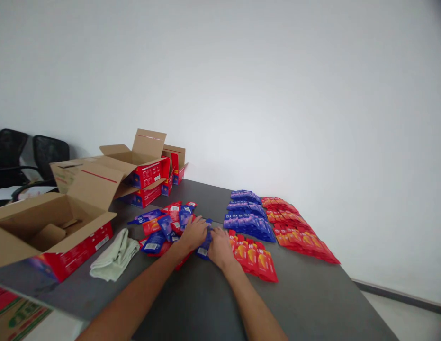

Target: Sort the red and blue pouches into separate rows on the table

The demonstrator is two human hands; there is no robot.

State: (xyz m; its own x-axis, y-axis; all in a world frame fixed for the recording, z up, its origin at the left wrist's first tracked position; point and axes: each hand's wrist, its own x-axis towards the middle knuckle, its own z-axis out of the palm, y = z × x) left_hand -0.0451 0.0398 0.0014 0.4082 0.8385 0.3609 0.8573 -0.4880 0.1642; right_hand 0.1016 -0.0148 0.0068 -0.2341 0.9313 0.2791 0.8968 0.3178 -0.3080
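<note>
A blue pouch lies on the dark table between my two hands. My left hand reaches over the right side of a mixed pile of red and blue pouches, its bent fingers closed at the upper part of that blue pouch. From the other side, my right hand has its curled fingers on the same pouch's right edge; the fingertips are partly hidden. Just right of it, several red pouches overlap in a row, face up.
Behind that row lie overlapping rows of blue pouches and red pouches. An open carton stands at the left, with more open cartons behind. A folded pale cloth lies left of the pile. A white wall borders the table.
</note>
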